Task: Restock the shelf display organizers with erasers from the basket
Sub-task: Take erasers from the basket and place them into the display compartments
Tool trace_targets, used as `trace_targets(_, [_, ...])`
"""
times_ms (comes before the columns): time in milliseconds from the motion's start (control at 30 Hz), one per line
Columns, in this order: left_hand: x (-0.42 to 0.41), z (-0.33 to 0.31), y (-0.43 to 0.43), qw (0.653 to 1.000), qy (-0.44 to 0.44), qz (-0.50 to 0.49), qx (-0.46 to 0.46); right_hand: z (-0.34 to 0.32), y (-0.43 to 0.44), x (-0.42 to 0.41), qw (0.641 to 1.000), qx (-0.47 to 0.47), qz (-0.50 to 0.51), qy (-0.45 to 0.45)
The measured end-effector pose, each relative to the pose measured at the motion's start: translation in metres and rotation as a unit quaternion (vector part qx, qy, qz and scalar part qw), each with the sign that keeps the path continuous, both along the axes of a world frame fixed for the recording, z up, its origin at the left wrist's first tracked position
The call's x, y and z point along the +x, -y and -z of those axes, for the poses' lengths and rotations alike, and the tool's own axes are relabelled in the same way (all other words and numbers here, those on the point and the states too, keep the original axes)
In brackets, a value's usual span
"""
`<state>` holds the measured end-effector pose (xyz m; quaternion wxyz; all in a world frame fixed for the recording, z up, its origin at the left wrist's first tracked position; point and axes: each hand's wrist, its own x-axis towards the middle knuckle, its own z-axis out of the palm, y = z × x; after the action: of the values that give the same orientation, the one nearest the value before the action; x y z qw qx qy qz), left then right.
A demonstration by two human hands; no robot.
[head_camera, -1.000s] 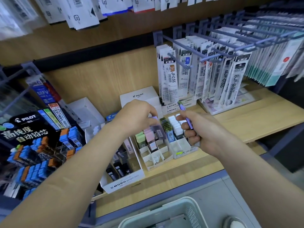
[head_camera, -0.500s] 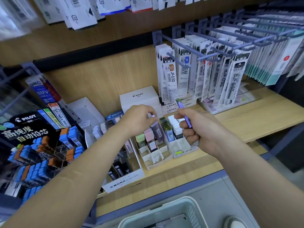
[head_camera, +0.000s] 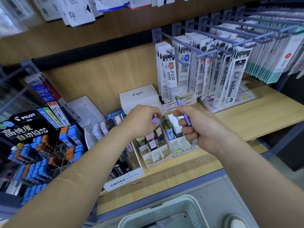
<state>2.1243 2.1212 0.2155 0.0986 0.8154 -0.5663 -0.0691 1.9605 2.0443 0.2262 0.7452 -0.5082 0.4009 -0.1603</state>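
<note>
L hand [head_camera: 141,120] pinches eraser [head_camera: 155,120] over organizer [head_camera: 154,161] | R hand [head_camera: 203,129] grips purple pack [head_camera: 180,103]

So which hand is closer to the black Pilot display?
Left. The left hand pinches a lilac eraser over the organizer, right of the black Pilot display; the right hand, gripping a purple stick, is farther right.

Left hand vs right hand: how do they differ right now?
Left hand pinches a small lilac eraser; right hand grips a long purple pack that sticks up past its thumb. Left hand is over the cardboard organizer; right hand over the white organizer beside it. Both hold stock.
</note>
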Motion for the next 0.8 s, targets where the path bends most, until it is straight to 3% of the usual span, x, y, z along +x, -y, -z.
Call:
trace_targets(300, [0.001,0.009,0.001,1.000,0.001,-0.006,-0.009,0.002,0.000,-0.002,0.999,-0.030,-0.021,-0.004])
trace_targets(800, [-0.005,0.018,0.001,0.997,0.049,-0.048,-0.043,0.005,-0.004,0.000,0.999,0.010,-0.041,0.018])
